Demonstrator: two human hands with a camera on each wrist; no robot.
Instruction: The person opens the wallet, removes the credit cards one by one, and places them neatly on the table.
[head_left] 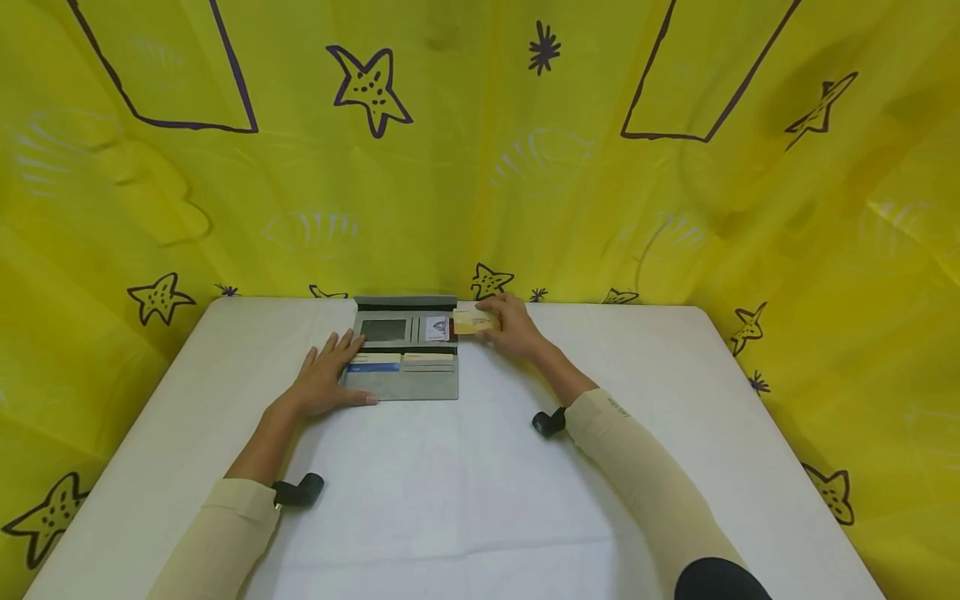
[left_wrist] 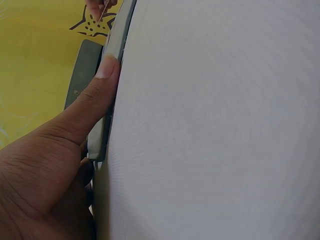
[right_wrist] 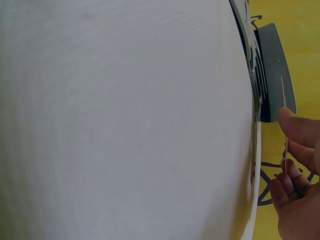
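A grey wallet (head_left: 405,388) lies unfolded at the far edge of the table, with cards in its slots and a dark window panel on its upper part. My left hand (head_left: 324,379) rests along the wallet's left side, fingers spread, thumb on its near edge; the left wrist view shows that thumb (left_wrist: 92,102) lying on the grey edge. At the wallet's right side my right hand (head_left: 513,327) pinches a yellow card (head_left: 468,322) between thumb and fingers. In the right wrist view the card (right_wrist: 283,92) appears edge-on, its tip toward the wallet's raised flap (right_wrist: 275,75).
A white cloth covers the table (head_left: 450,500). Right behind its far edge hangs a yellow curtain (head_left: 450,167) printed with stars. A white card (head_left: 436,329) with a small picture sits in the wallet beside the yellow one. Blue and pale cards (head_left: 375,363) fill the lower slots.
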